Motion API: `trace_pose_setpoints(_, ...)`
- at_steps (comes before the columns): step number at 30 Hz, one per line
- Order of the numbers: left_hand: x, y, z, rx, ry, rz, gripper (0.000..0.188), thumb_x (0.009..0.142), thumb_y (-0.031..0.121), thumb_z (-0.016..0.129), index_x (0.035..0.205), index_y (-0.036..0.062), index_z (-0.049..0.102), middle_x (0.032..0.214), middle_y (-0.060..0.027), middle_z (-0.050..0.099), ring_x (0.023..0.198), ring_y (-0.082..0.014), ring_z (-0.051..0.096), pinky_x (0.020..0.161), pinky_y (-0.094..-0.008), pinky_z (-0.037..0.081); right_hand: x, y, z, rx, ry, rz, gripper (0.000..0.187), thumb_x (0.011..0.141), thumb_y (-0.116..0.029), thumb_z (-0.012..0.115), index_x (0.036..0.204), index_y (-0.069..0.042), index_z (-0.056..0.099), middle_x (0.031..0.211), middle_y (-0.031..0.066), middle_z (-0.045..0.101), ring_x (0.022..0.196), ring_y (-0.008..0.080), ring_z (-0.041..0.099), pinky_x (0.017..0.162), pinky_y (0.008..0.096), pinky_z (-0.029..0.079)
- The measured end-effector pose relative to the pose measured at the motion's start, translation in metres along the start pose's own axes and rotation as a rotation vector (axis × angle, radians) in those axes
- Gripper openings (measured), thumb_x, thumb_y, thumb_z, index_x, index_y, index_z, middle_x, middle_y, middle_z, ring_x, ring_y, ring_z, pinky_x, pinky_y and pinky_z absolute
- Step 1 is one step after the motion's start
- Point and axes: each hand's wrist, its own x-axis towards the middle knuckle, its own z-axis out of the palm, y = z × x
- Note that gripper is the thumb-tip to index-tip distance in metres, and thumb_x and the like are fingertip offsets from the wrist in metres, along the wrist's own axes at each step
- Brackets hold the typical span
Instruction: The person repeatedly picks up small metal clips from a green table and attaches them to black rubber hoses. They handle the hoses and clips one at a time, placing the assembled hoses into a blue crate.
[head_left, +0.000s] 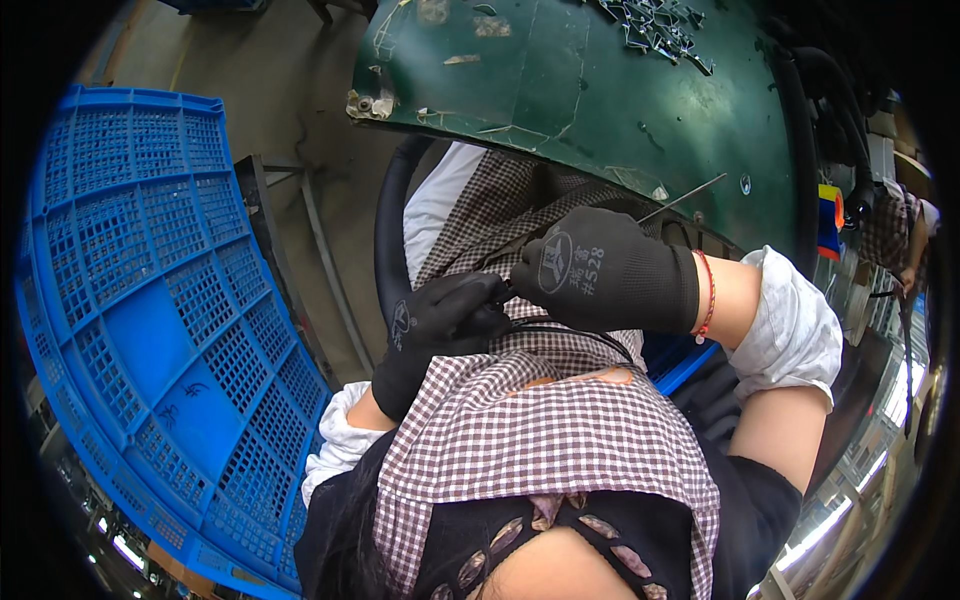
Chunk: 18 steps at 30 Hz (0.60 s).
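Both of my hands wear black work gloves and meet over my lap, in front of the brown-and-white checked apron (560, 440). My right hand (605, 270) is closed in a fist, and a thin metal rod (685, 197) sticks out of it toward the upper right, past the table's edge. My left hand (440, 325) is closed too, fingertips pinched right beside the right hand's fingers. Whatever lies between the fingertips is hidden or too small to name. A dark cord (570, 330) runs just under the hands.
The green worktable (520, 75) lies ahead, with a pile of small shiny metal pieces (655, 30) at its far side. A large blue plastic crate (150, 320) stands at the left. Another person (895, 235) is at the far right, near a blue, yellow and orange object (830, 220).
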Motion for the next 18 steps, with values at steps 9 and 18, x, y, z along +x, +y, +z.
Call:
trace_pose_setpoints(9, 0.012, 0.021, -0.020, -0.041, -0.003, -0.056, 0.059, 0.070, 0.004, 0.080, 0.123, -0.0022, 0.055, 0.103, -0.0201, 0.065, 0.088, -0.0257, 0.067, 0.074, -0.0310, 0.054, -0.014, 0.031, -0.058, 0.461, -0.127, 0.234, 0.016, 0.087, -0.018, 0.062, 0.088, -0.004, 0.069, 0.075, 0.0148, 0.065, 0.068, 0.0283, 0.062, 0.067, 0.0379, 0.051)
trace_pose_setpoints(18, -0.016, 0.067, -0.095, 0.160, 0.251, -0.209, 0.060, 0.063, -0.002, 0.081, 0.120, 0.0019, 0.061, 0.110, -0.0150, 0.066, 0.098, -0.0231, 0.066, 0.079, -0.0311, 0.056, -0.024, 0.033, -0.016, 0.512, 0.216, 0.275, 0.026, 0.090, -0.022, 0.064, 0.107, -0.002, 0.066, 0.087, 0.0168, 0.067, 0.078, 0.0255, 0.066, 0.073, 0.0348, 0.052)
